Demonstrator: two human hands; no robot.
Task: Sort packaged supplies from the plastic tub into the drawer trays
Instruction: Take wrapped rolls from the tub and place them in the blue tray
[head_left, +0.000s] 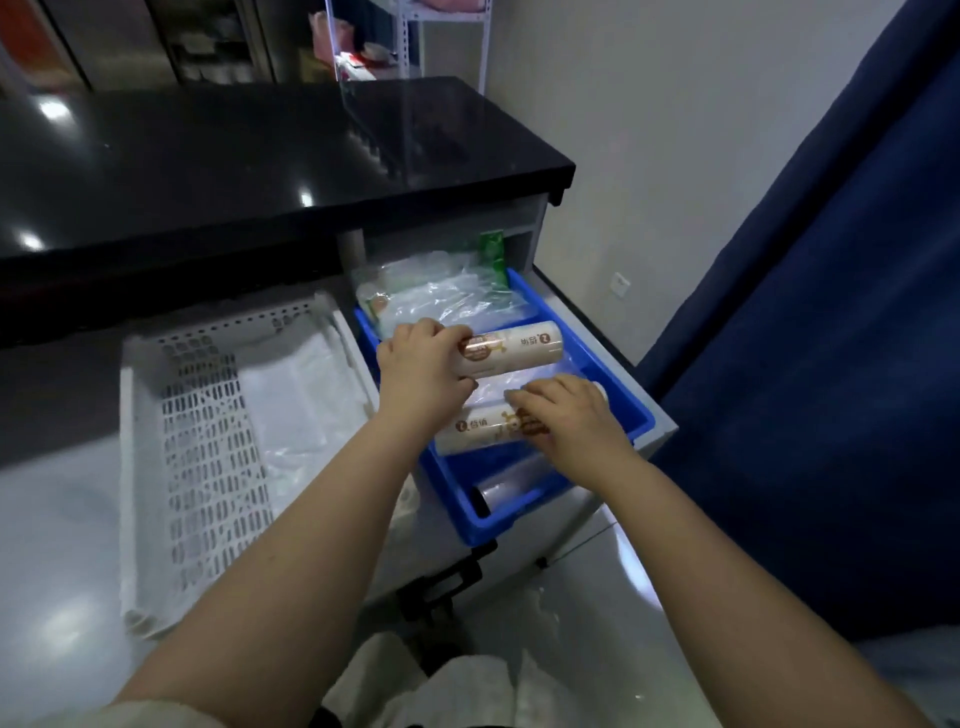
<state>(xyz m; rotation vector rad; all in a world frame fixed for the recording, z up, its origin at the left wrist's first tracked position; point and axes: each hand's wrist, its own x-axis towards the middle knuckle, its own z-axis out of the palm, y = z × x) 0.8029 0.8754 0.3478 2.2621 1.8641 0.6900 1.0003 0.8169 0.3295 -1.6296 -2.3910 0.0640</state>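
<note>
Head view: two white printed rolls lie in the blue tray (631, 410), long axes running from 8 to 2 o'clock. The left hand (421, 369) grasps the far roll (511, 348); the right hand (569, 415) clasps the near roll (485, 428). The white perforated tub (202, 457) sits at 9 o'clock.

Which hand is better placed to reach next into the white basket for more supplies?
Left, probably. The left hand is on the far roll at the blue tray's left side, next to the white basket. The right hand covers the near roll, farther from the basket.
</note>
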